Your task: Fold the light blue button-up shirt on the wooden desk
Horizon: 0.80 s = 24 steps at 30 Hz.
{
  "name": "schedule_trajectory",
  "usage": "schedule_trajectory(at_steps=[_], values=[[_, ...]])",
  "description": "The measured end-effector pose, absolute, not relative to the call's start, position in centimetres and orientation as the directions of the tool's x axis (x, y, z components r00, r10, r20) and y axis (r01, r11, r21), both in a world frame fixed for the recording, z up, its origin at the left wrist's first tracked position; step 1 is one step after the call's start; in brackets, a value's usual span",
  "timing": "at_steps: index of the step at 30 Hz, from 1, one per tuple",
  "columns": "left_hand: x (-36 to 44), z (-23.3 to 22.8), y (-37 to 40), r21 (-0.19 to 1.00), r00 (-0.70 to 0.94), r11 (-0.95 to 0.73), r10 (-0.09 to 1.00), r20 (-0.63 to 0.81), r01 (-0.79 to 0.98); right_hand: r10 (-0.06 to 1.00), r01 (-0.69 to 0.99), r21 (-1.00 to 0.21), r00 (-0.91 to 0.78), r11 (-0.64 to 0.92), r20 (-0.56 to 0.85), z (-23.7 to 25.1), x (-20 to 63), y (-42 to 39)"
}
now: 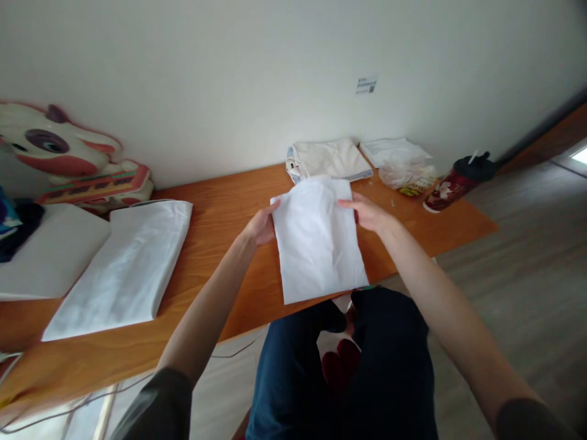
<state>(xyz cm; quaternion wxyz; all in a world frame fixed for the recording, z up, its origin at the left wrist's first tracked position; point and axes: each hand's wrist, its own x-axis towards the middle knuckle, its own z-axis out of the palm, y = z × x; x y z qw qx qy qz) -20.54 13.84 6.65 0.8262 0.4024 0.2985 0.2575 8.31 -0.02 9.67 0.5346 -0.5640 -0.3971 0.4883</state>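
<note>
Two hands hold one folded white cloth at the frame centre, on the near edge of the wooden table. Left hand has its grip closed on the cloth's left edge, right hand on the upper right edge. Smaller, a red cup lies at the right.

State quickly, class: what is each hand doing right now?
Left hand: closed on the left edge of the folded white cloth.
Right hand: gripping the same cloth's right edge.
</note>
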Motion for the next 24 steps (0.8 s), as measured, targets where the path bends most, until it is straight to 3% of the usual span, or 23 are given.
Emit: schedule_trajectory(at_steps=[4,8,11,14,19,24], values=[[-19.8,2.4,15.6,0.797,0.714,0.589,0.615,-0.335,-0.134,0.944,-0.11,-0.966,0.214,-0.235,-0.253,4.6,8.8,2.6],[-20.3,0.5,15.9,0.778,0.66,0.578,0.688,-0.302,-0.246,0.947,-0.163,-0.97,0.241,-0.178,-0.214,2.2,9.1,2.5],[-20.3,0.4,16.1,0.756,0.654,0.601,0.685,-0.32,-0.26,0.945,-0.171,-0.972,0.257,-0.163,-0.204,1.9,9.1,2.3],[-20.0,0.4,16.0,0.746,0.652,0.596,0.698,-0.297,-0.298,0.936,-0.096,-0.982,0.301,-0.162,-0.183,1.8,8.9,2.3],[-19.5,0.5,15.2,0.787,0.513,0.417,0.845,-0.151,-0.455,0.91,-0.005,-0.992,0.398,-0.128,-0.12,1.1,8.6,2.2],[-20.0,1.2,16.1,0.814,0.522,0.414,0.837,-0.164,-0.408,0.876,0.051,-0.994,0.478,-0.098,-0.062,0.3,8.8,1.2]])
